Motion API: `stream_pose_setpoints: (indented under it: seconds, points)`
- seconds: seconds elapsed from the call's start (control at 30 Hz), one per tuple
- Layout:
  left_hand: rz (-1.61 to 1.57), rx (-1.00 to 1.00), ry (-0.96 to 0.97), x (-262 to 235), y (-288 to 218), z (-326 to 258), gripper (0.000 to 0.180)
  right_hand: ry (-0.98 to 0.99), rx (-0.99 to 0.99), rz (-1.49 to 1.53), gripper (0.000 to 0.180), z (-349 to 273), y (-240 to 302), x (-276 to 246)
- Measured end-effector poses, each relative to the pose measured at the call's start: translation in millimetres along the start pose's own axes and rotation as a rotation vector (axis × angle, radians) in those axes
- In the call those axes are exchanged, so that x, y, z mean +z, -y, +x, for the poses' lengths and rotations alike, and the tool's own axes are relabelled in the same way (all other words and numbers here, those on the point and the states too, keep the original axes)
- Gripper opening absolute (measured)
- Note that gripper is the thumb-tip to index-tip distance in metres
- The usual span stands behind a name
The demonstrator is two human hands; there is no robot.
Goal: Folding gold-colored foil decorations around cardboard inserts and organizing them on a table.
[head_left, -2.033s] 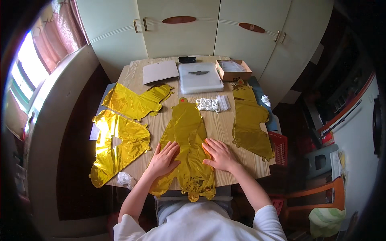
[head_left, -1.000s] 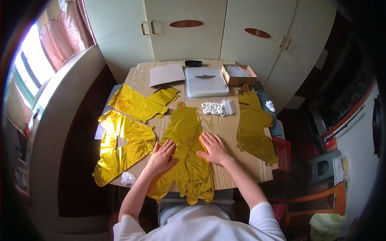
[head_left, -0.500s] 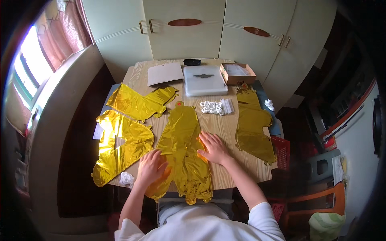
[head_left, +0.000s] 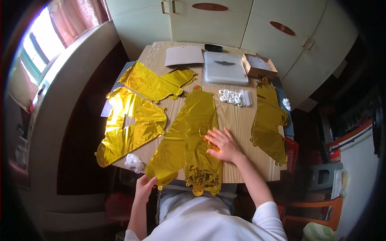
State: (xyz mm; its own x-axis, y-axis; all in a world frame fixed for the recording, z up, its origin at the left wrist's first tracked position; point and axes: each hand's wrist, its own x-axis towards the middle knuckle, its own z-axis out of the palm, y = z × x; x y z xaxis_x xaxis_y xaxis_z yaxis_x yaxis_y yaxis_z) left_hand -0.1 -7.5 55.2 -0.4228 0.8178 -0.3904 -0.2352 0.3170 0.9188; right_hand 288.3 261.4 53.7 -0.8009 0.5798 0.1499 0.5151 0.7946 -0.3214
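Observation:
A flat gold foil balloon lies in front of me, its lower end hanging over the table's near edge. My left hand is closed at its lower left corner, the foil edge between thumb and fingers. With fingers spread, my right hand rests flat on the balloon's right edge. Two more uninflated foil balloons, an upper one and a lower one, lie to the left. Another gold balloon lies on the right side. A crumpled white bundle sits near my left hand.
On the wooden table are white ribbon rolls, a clear-lidded flat box, a pale sheet, a black object and an open cardboard box. Cabinets stand behind; an orange chair stands right.
My left hand has moved down from the balloon's left side to its lower left corner and gripped it. My right hand stays on the right edge. The view has shifted.

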Motion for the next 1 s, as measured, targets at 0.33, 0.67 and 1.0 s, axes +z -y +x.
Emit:
stream_pose_setpoints:
  seconds: [0.33,0.67,1.0]
  points:
    - [0.388,0.735,0.073,90.8,-44.2,-5.7,0.021,-0.021,-0.005,0.015,0.059,-1.2,-0.7,1.1]
    - [0.882,1.028,0.264,155.4,-38.8,9.3,0.017,-0.094,0.293,0.903,0.044,-4.5,29.1,-18.3]
    - [0.538,0.861,0.063,114.1,-52.9,-10.7,0.019,-0.201,-0.230,0.261,0.023,41.5,48.6,-6.2]
